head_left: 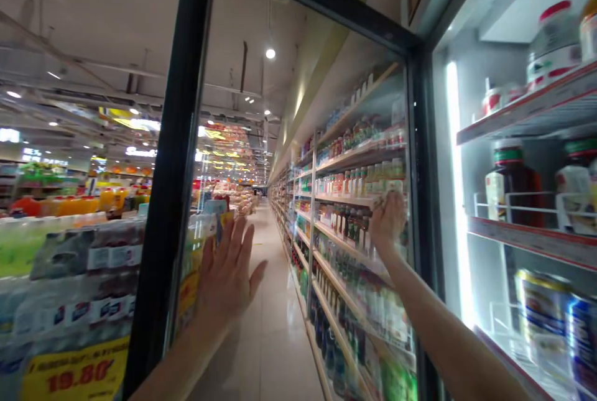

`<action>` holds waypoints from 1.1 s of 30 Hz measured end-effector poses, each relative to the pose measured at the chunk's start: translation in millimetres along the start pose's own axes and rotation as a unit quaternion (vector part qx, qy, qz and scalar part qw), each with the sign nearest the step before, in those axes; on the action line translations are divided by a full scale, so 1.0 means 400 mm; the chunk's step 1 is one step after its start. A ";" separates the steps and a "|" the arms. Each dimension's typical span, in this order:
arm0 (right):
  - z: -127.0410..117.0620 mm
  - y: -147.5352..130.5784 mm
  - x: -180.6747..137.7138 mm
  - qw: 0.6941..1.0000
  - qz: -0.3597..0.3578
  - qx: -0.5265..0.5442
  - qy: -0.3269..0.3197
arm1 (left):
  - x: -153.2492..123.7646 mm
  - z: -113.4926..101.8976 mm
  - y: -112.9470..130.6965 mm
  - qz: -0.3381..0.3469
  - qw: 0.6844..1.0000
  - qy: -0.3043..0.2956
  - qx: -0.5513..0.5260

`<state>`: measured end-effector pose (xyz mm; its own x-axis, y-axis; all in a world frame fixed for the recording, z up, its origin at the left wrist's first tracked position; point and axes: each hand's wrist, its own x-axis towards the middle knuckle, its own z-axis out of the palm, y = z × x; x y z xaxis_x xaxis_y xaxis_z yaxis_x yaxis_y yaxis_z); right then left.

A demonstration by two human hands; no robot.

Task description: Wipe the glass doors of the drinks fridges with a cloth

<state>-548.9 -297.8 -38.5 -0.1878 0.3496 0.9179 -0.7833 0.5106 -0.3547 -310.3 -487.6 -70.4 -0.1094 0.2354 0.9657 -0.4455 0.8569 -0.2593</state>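
Observation:
A glass cooler door (pixel 180 158) with a dark frame stands swung open in front of me, its pane between the two hands and the aisle. My left hand (pixel 227 270) is raised at the left part of the pane, fingers spread and thumb out, holding nothing. Whether the palm touches the glass I cannot tell. Toward the hinge side, my right hand (pixel 389 221) is up against the pane with its fingers bent and close together. Something small may be in them, but blur hides what it is.
At right, the lit cooler's shelves (pixel 532 239) hold bottles and cans (pixel 543 314). Through the glass, long shelves of bottles (pixel 354 183) line an aisle floor (pixel 265 326). Left of the door are stacked bottle packs (pixel 93 264) and a yellow price sign (pixel 77 373).

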 end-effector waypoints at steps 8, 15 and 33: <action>-0.008 0.017 -0.069 0.981 -0.185 0.026 -0.059 | -0.051 0.008 0.020 -0.009 1.000 0.000 -0.011; -0.007 -0.038 -0.118 0.969 -0.231 0.051 -0.069 | -0.049 0.006 0.014 0.006 1.000 -0.009 0.017; 0.002 -0.154 -0.138 0.981 -0.162 0.098 -0.032 | -0.041 0.003 0.022 0.000 0.996 0.012 -0.089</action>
<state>-490.8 -349.1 -67.3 0.0582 0.1402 0.9884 -0.9054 0.4246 -0.0070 -313.4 -484.3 -88.5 -0.0869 0.2447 0.9657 -0.2802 0.9242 -0.2594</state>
